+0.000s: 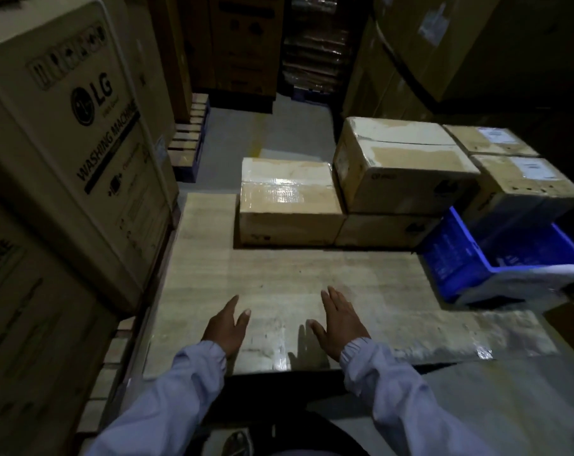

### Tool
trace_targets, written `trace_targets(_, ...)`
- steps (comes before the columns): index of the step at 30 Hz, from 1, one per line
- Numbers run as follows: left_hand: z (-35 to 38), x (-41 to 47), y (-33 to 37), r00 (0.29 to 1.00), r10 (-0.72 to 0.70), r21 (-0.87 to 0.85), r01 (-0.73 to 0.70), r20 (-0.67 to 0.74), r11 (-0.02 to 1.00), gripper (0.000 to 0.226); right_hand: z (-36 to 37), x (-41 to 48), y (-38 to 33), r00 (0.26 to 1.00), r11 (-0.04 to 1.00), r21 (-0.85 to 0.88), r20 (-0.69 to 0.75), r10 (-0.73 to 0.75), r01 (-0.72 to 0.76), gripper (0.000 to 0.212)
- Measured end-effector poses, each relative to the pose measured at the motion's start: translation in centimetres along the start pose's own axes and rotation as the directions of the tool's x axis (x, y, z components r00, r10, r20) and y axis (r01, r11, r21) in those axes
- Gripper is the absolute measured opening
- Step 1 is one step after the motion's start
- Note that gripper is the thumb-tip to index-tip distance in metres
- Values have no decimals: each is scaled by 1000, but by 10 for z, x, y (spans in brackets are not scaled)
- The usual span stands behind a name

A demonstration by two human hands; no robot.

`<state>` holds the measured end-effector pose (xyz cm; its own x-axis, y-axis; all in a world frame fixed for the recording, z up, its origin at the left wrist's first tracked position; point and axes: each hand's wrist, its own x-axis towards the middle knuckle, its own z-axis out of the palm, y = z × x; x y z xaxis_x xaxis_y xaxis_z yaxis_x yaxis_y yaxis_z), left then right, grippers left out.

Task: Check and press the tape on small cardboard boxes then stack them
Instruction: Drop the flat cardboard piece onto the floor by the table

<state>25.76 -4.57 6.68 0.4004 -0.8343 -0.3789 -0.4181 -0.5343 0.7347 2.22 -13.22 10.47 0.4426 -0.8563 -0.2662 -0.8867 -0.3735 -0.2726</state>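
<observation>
A small cardboard box [289,202] with shiny tape across its top stands on the wooden platform [279,281], well ahead of both hands. To its right a larger taped box [404,166] sits on top of another box [384,230]. Two more boxes with white labels [491,139] [529,179] stand further right. My left hand [228,325] and my right hand [340,319] hover over the platform's near part, fingers straight and palms facing each other, holding nothing.
Tall washing-machine cartons [72,136] wall off the left side. A blue plastic crate [496,251] lies tilted at the right on the platform. More big cartons fill the dark back and right. Grey floor [272,133] shows beyond the small box.
</observation>
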Motion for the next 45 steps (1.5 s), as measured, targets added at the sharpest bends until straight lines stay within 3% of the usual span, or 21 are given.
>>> trace_targets(7,37,-88,-26,996,-36,-70,41,81,997,59,25,-59,23,998,987,158,63,-9,-1,73)
trace_targets(12,63,-156,-29,998,-61,-131,60,-5,990,61,44,-102,45,990,967,248,118,-82,51,87)
trace_targets(17,113,-248,-41,980,-185,-161,172,-71,972,67,67,-150,74,962,964,202,173,-210,174,71)
trace_targets(22,167,-348,-68,920,-383,-196,361,-86,912,64,96,-215,91,915,941,225,262,-308,253,70)
trace_targets(31,210,-479,-123,774,-589,-321,511,-230,797,71,140,-303,79,817,902,177,383,-432,395,67)
trace_targets(35,234,-549,-153,699,-672,-451,531,-246,717,74,166,-348,59,735,852,115,456,-502,511,67)
trace_targets(45,316,-772,-212,397,-879,-800,420,-263,429,65,224,-521,-2,395,618,123,669,-630,777,62)
